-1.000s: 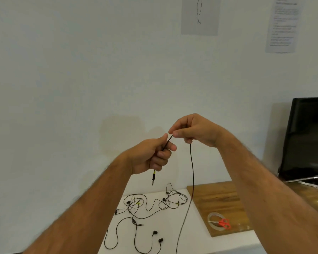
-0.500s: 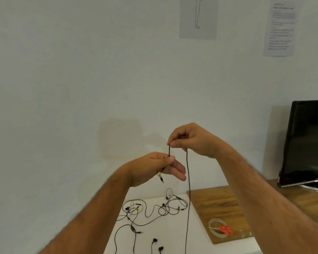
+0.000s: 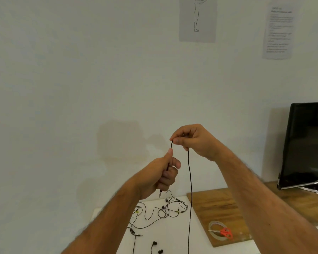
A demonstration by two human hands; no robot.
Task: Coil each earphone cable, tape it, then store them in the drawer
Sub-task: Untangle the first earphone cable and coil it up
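A black earphone cable (image 3: 190,180) is held up in front of the wall. My left hand (image 3: 161,176) grips its plug end, and the jack pokes out below the fist. My right hand (image 3: 193,140) pinches the cable a little higher, and a short arc runs between the two hands. From the right hand the cable hangs straight down past the table edge. Several other black earphones (image 3: 163,211) lie tangled on the white table (image 3: 173,233). A clear tape roll (image 3: 218,230) lies on the wooden board (image 3: 215,204). The drawer is not in view.
Red-handled scissors (image 3: 225,232) lie across the tape roll. A dark monitor (image 3: 308,143) stands at the right on a wooden surface. Two paper sheets hang on the white wall (image 3: 81,79) behind the table.
My left hand has closed into a fist round the plug end and turned thumb up. Both hands sit slightly lower in view, and the arc of cable between them stays short.
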